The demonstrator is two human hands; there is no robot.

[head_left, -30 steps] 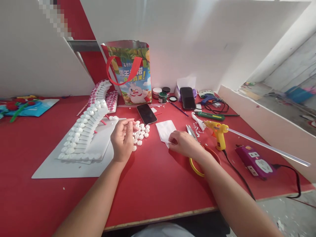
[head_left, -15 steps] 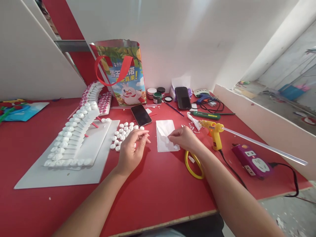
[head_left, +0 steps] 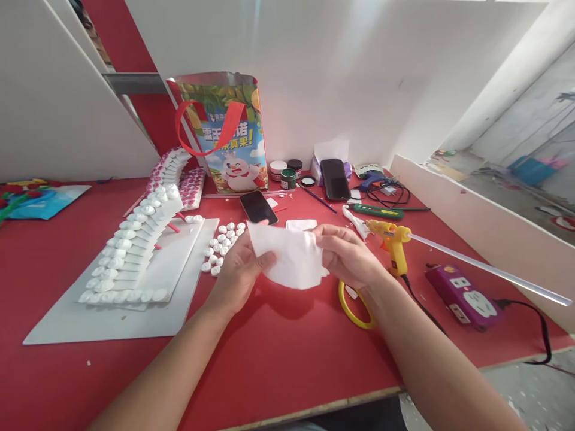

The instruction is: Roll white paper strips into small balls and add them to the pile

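Note:
A sheet of white tissue paper (head_left: 290,257) is stretched between my two hands, a little above the red table. My left hand (head_left: 238,266) pinches its left edge, thumb in front. At the upper right corner, the fingers of my right hand (head_left: 348,254) are closed on the same sheet. Behind it, partly covered, lies a stack of white paper (head_left: 302,224). Many small white rolled paper rosettes (head_left: 220,245) are spread just beyond my left hand. Beneath my right wrist lies a yellow ring (head_left: 354,311), partly hidden by the arm.
On the left, a white board (head_left: 112,326) bears a curved stair model (head_left: 139,245) edged with rosettes. To the right are a yellow glue gun (head_left: 390,239) with a long glue stick and a purple power strip (head_left: 465,296). A printed bag (head_left: 224,137), phones (head_left: 258,208) and paint jars (head_left: 288,178) stand behind.
My right hand has lifted a sheet off the paper stack. My left hand, which held no paper before, now grips its left side, and the sheet is spread between both hands.

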